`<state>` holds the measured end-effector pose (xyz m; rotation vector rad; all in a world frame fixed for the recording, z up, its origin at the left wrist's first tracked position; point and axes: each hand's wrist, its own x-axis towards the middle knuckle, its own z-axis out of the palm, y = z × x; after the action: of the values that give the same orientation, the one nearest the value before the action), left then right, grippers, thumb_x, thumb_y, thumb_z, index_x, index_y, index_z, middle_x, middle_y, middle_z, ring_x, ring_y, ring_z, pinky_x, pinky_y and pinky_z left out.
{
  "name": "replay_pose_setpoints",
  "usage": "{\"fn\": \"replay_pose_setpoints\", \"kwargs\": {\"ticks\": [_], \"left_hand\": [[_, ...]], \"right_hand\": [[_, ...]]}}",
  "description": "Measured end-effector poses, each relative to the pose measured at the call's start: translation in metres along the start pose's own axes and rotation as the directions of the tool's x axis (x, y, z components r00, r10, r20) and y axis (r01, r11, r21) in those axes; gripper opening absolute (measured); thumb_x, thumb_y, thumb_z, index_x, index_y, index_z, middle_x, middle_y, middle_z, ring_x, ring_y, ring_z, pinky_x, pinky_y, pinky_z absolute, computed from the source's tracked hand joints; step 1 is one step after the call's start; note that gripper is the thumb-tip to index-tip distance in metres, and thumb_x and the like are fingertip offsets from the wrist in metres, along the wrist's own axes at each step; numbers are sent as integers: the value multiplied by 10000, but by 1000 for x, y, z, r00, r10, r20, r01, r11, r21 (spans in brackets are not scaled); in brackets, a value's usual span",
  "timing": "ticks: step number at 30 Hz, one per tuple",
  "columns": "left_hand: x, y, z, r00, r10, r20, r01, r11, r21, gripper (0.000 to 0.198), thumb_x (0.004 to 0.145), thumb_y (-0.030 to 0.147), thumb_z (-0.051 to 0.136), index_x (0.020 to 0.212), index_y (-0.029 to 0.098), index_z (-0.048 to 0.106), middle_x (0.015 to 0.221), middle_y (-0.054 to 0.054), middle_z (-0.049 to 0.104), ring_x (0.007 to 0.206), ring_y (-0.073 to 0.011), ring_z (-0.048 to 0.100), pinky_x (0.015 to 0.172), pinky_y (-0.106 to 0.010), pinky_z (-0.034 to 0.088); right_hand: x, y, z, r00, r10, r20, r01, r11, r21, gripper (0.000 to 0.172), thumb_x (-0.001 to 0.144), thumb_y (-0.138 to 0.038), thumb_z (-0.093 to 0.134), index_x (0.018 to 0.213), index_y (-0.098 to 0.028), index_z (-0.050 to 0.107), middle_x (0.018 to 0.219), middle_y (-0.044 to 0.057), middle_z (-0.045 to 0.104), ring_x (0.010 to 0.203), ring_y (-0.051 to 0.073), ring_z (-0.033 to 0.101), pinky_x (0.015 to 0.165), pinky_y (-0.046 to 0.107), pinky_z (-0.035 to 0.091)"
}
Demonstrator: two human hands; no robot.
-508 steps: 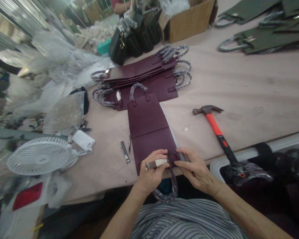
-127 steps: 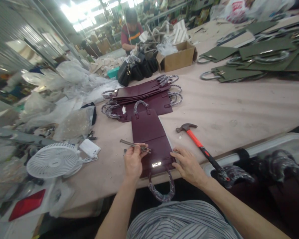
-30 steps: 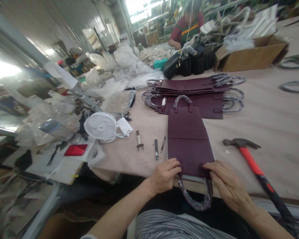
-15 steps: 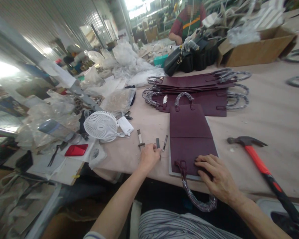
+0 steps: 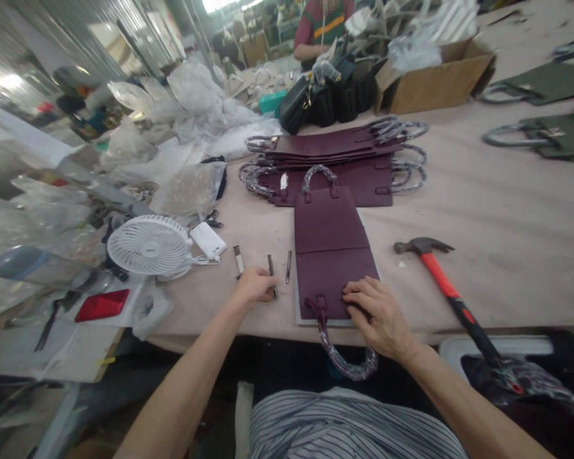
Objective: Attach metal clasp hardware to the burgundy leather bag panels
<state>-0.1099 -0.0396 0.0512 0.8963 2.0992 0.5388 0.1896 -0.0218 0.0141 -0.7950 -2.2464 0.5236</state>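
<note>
Three slim tools (image 5: 288, 266), one hammer (image 5: 435, 268), one maroon bag panel (image 5: 332, 233) with two wrapped handles (image 5: 319, 175). Left hand (image 5: 256, 285) nearly closed, fingertips pinching middle tool (image 5: 270, 262), others either side. Right hand (image 5: 380, 315) half-open, fingers bent, resting on panel, no grasp. Panel between hands, hammer right of right hand.

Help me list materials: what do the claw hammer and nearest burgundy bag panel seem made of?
Claw hammer: probably steel head, dull grey; matte red-and-black handle, perhaps rubber or plastic. Burgundy bag panel: leather or imitation, smooth and matte.
</note>
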Motion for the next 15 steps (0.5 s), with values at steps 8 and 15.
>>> {"fn": "replay_pose_setpoints", "kwargs": {"ticks": [8, 15], "left_hand": [[-44, -4, 41, 955, 247, -163, -277, 553, -786, 470, 591, 346, 893, 906, 148, 605, 764, -3, 714, 682, -155, 720, 681, -277, 613], [-60, 14, 89, 916, 391, -92, -329, 596, -733, 283, 725, 239, 809, 940, 154, 647, 803, -29, 755, 786, -181, 767, 760, -276, 617]], "right_hand": [[-5, 6, 2, 996, -59, -62, 61, 998, 34, 255, 841, -39, 488, 953, -221, 627, 1060, 55, 700, 1016, 229, 627, 1048, 527, 421], [-4, 6, 2, 998, -43, -48, 45, 998, 45, 281, 814, -21, 483, 963, -217, 618, 1058, 52, 695, 1019, 227, 616, 1057, 527, 421]]}}
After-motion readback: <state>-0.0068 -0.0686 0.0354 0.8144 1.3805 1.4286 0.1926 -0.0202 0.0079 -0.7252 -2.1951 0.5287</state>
